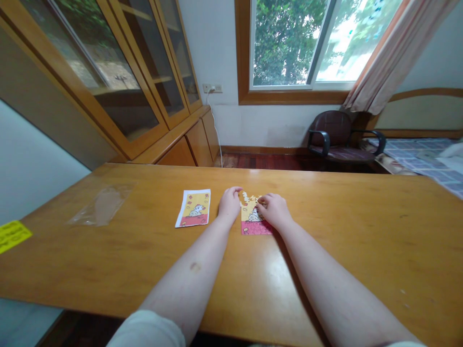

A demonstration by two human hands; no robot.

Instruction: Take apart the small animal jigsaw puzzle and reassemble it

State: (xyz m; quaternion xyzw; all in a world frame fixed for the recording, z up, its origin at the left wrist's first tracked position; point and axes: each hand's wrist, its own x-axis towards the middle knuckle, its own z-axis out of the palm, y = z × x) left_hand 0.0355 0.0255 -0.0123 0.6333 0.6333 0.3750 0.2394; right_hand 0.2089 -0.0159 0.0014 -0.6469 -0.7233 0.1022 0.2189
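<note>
A partly assembled jigsaw puzzle (250,228) lies flat on the wooden table, pink at the bottom and yellow above, with a white cartoon animal in the middle. Loose puzzle pieces (246,196) are scattered along its far edge. My left hand (229,203) rests at the puzzle's left side, fingers loosely curved and apart, with nothing visible in them. Over the right part of the puzzle, my right hand (275,208) has its fingertips together on a small puzzle piece at the upper area; the hand covers that corner. To the left lies a reference picture card (195,208) with the same design.
The wooden table (144,260) spans the view. A clear plastic bag (104,205) lies on its left, and a yellow label (14,236) shows at the left edge. Beyond stand a glass-door cabinet (173,120), an armchair (331,132) and a bed (415,154).
</note>
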